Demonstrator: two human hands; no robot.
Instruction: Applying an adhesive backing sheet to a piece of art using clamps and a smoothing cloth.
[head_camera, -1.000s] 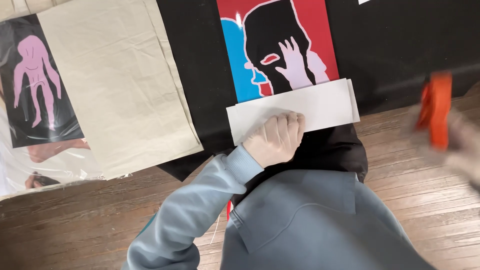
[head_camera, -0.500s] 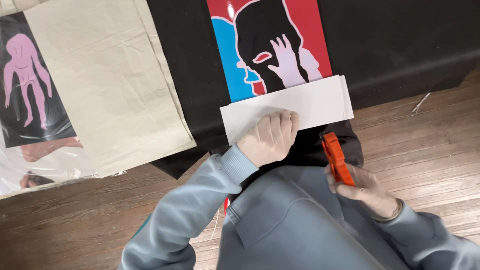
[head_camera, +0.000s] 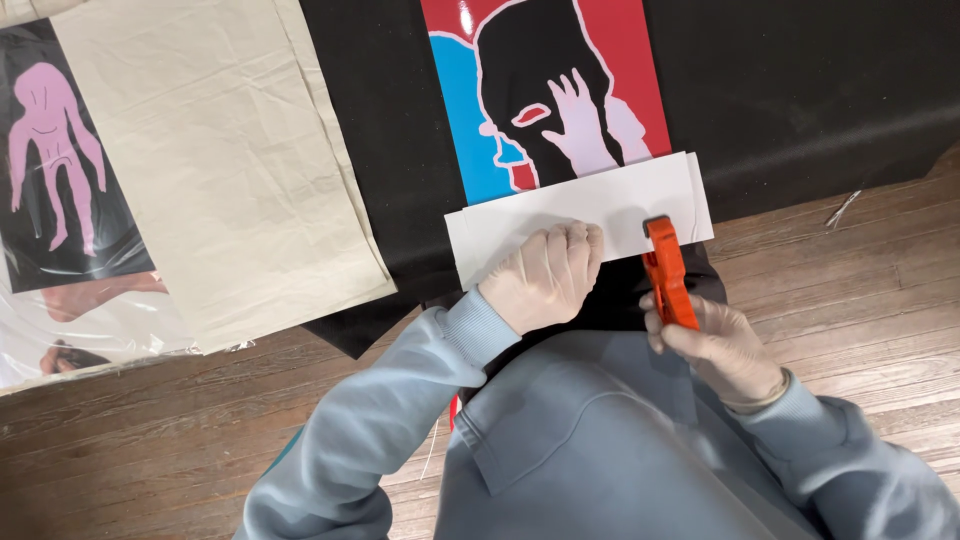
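Prints lie at the far left: a black sheet with a pink figure (head_camera: 55, 160) in a clear sleeve, and beside it a wide beige cloth (head_camera: 220, 150) spread flat, its right edge lapping onto the black cloth (head_camera: 800, 90) that covers the desk. On that black cloth lies a poster (head_camera: 550, 90) in red, blue and black with a pale hand drawn on it, and a strip of white paper (head_camera: 600, 200) lies across its near end at the desk's edge.

The left hand (head_camera: 545, 278), gloved, is bunched into a loose fist and presses down on the left part of the white paper, knuckles toward the poster; it pins the sheet and grasps nothing. Just to its right the right hand (head_camera: 715, 345), also gloved, is clenched round the handles of an orange clamp (head_camera: 668, 272). A second ago that clamp was held off to the right, out over the wood floor (head_camera: 860, 290); half a second ago it was low by the person's chest; now its nose touches the near edge of the paper, close beside the left hand. The paper and the left hand have not shifted meanwhile, so the sheet looks lined up and held, with the clamp arrived at its edge but whether its mouth already bites the paper I cannot tell
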